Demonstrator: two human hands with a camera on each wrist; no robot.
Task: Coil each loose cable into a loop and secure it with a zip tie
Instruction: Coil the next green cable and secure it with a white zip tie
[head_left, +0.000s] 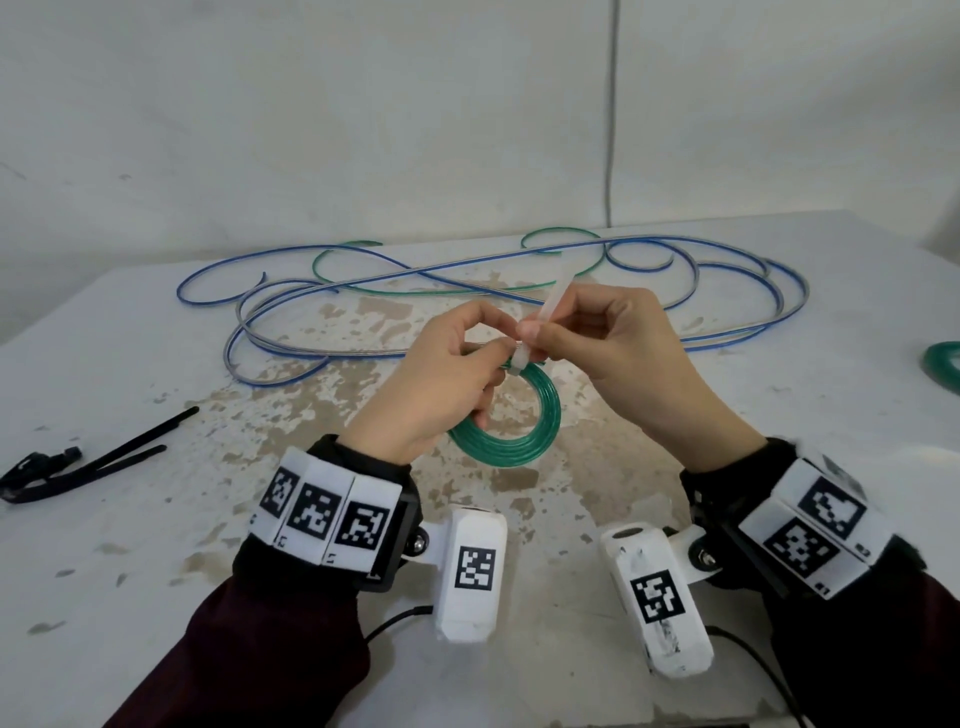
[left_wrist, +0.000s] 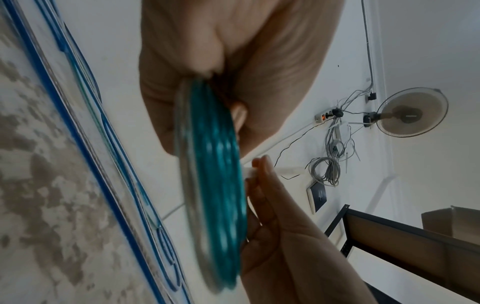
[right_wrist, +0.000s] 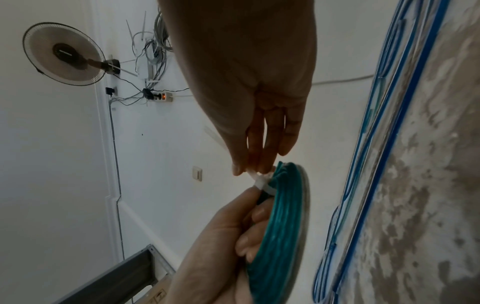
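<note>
In the middle of the frame, the left hand (head_left: 441, 384) is gripping the green coil (head_left: 524, 415). The right hand (head_left: 613, 353) is pinching the zip tie (head_left: 550, 306); pulling straight should tighten it.

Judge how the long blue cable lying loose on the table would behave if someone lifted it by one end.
The long blue cable would probably trail and sag rather than rise whole, since it sprawls in wide loose curves over the white table. It likely keeps some springiness: its free ends curl instead of lying flat. It looks thin, so probably light, and may drag the thin green cable crossing it.
</note>
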